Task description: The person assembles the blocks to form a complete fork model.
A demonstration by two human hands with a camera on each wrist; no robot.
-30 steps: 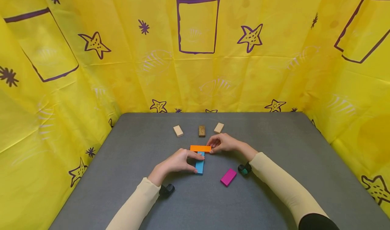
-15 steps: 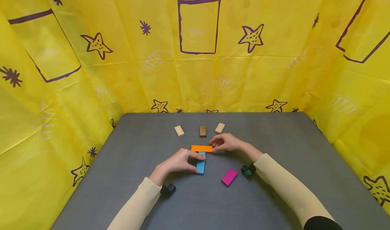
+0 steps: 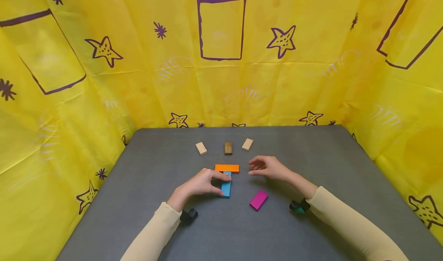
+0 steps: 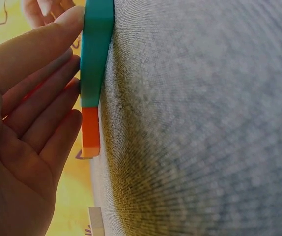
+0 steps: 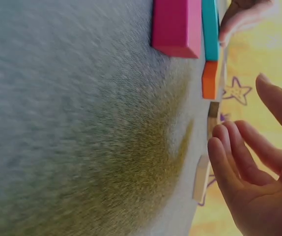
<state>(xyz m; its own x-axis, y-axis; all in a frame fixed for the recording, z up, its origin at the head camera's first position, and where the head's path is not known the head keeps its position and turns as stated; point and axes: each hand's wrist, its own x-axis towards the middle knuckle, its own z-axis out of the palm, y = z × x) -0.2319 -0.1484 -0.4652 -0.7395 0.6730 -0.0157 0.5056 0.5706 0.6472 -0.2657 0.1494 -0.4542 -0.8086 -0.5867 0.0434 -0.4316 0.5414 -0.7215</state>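
In the head view my left hand [image 3: 199, 186] holds a blue block [image 3: 226, 190] lying flat on the table, thumb at its left edge and index finger reaching across its top. The left wrist view shows the thumb tip and several fingertips along the upper edge of this block [image 4: 94, 64]. An orange block [image 3: 227, 168] lies crosswise at the blue block's far end, the two forming a T. My right hand [image 3: 271, 168] hovers right of the orange block with its fingers loosely bent and nothing in them. Nearer me, a magenta block [image 3: 258, 200] lies at an angle.
Behind the T, a dark wooden block [image 3: 228, 148] lies between two pale wooden blocks, one to the left [image 3: 201, 148] and one to the right [image 3: 247, 144]. The grey table [image 3: 166, 149] ends against a yellow patterned curtain [image 3: 221, 92].
My right hand has let go of the orange block's right end and drawn back to the right. My left hand stays on the blue block, and the blocks keep their places.
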